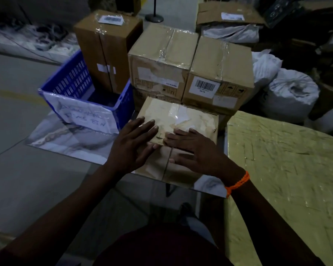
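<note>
Small cardboard box [183,118] sits on a glossy marble-patterned slab [65,139], just in front of a stack of taped cartons [161,60], between a blue plastic crate [71,81] and a yellow film-wrapped bundle [277,160].

Left hand [131,144] lies flat on the box's near-left top, fingers straight and spread. Right hand [197,148], with an orange thread band [237,183] at the wrist, lies flat across the near top edge.

Neither hand grips; both press palm-down. Likely reason: pressing the tape down, or steadying the box before shifting it.

Crate's handwritten paper label [83,114] faces the person; only partly legible. White sacks [290,93] lie back right, well apart from the box.
</note>
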Tool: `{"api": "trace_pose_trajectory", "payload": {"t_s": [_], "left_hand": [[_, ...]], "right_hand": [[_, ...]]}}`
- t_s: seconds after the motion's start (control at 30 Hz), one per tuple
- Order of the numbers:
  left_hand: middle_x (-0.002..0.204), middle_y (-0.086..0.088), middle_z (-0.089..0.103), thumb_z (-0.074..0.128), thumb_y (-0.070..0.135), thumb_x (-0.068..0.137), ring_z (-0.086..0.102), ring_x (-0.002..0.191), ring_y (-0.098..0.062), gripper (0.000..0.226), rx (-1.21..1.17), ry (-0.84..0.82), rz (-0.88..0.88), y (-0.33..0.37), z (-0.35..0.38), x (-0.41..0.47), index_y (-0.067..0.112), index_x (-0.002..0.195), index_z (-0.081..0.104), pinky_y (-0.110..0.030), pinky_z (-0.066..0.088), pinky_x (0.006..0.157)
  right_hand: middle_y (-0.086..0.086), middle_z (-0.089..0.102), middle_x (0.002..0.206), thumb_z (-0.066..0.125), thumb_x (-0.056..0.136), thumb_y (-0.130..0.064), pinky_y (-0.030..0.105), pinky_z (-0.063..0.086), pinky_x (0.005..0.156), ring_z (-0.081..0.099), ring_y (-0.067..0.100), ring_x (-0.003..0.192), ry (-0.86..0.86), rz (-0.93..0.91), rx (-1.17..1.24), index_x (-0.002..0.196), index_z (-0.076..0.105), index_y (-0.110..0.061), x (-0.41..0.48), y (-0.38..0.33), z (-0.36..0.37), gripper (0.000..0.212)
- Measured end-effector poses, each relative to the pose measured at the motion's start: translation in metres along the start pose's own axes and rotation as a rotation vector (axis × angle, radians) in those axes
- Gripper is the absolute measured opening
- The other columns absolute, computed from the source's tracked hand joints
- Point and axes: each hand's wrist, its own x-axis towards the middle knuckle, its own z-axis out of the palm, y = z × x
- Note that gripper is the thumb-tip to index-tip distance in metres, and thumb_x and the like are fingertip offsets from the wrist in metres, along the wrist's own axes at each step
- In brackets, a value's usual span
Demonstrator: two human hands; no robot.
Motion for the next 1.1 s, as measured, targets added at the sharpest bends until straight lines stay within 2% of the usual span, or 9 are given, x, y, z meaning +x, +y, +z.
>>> {"api": "trace_pose_trajectory", "payload": {"t_s": [0.13,0.3,0.4,0.5,0.63,0.73,0.93,1.03,1.1], "left_hand": [[0.148,-0.004,0.057,0.049,0.049,0.104,0.044,0.145,-0.027,0.049,0.027,0.010,0.015,0.004,-0.003,-0.005,0.015,0.136,0.066,-0.058,0.035,0.114],[0.132,0.001,0.069,0.044,0.053,0.104,0.056,0.133,-0.022,0.049,0.112,0.015,-0.003,0.010,-0.014,0.013,0.020,0.122,0.075,-0.059,0.020,0.122],[0.129,0.000,0.070,0.046,0.051,0.102,0.058,0.130,-0.021,0.045,0.112,-0.072,0.012,0.014,-0.025,0.041,0.022,0.118,0.076,-0.059,0.024,0.120],[0.163,-0.005,0.035,0.033,0.059,0.101,0.021,0.156,-0.024,0.066,0.061,-0.354,0.031,0.011,-0.022,0.068,0.020,0.153,0.045,-0.051,0.020,0.124],[0.172,-0.005,-0.001,0.005,0.075,0.093,-0.014,0.156,-0.022,0.090,0.235,-0.585,-0.004,0.001,-0.011,0.088,0.019,0.163,0.012,-0.053,0.007,0.127],[0.170,-0.001,-0.014,-0.007,0.080,0.087,-0.019,0.155,-0.018,0.094,0.296,-0.647,-0.073,0.002,-0.008,0.091,0.026,0.163,-0.008,-0.053,-0.004,0.126],[0.170,0.001,-0.016,-0.008,0.077,0.086,-0.016,0.156,-0.020,0.092,0.302,-0.633,-0.098,0.008,-0.004,0.087,0.027,0.163,-0.007,-0.053,-0.003,0.126],[0.171,-0.001,-0.010,0.000,0.077,0.090,-0.012,0.157,-0.020,0.092,0.254,-0.571,-0.142,0.008,0.000,0.085,0.023,0.164,-0.001,-0.053,0.005,0.127],[0.172,-0.003,-0.004,0.019,0.076,0.095,-0.008,0.158,-0.020,0.091,0.160,-0.470,-0.263,0.008,0.002,0.082,0.018,0.164,0.003,-0.049,0.009,0.127]], "right_hand": [[-0.008,0.047,0.157,0.038,0.099,-0.071,0.058,0.030,0.120,0.035,0.018,0.152,0.008,-0.061,-0.092,0.149,0.054,-0.027,-0.009,0.000,0.008,0.068],[-0.017,0.040,0.158,0.035,0.093,-0.080,0.040,0.018,0.127,0.025,0.000,0.151,-0.064,0.062,0.017,0.149,0.051,-0.034,-0.004,-0.005,-0.001,0.075],[-0.007,0.036,0.164,0.033,0.095,-0.078,0.036,0.020,0.126,0.021,-0.005,0.149,0.008,0.165,0.029,0.155,0.044,-0.028,0.005,-0.001,-0.013,0.080],[0.003,0.021,0.171,0.011,0.091,-0.085,0.044,0.017,0.127,0.015,0.014,0.158,0.035,0.292,-0.137,0.162,0.028,-0.020,0.020,0.011,-0.020,0.098],[0.008,-0.005,0.174,-0.010,0.080,-0.090,0.053,0.003,0.128,-0.003,0.024,0.160,-0.035,0.466,-0.319,0.166,0.005,-0.023,0.024,0.027,-0.017,0.109],[0.006,-0.015,0.172,0.001,0.090,-0.082,0.059,-0.006,0.126,-0.011,0.022,0.160,-0.081,0.498,-0.378,0.165,-0.007,-0.026,0.020,0.029,-0.013,0.094],[0.006,-0.020,0.171,0.003,0.091,-0.082,0.059,-0.011,0.124,-0.015,0.022,0.159,-0.040,0.481,-0.391,0.164,-0.011,-0.029,0.017,0.032,-0.004,0.091],[0.006,-0.016,0.172,0.011,0.092,-0.085,0.055,-0.008,0.125,-0.014,0.023,0.159,0.076,0.515,-0.344,0.165,-0.006,-0.027,0.016,0.035,0.001,0.095],[0.007,-0.011,0.173,0.030,0.093,-0.083,0.048,-0.003,0.126,-0.011,0.023,0.159,0.232,0.589,-0.166,0.166,-0.003,-0.024,0.014,0.035,0.003,0.099]]}}
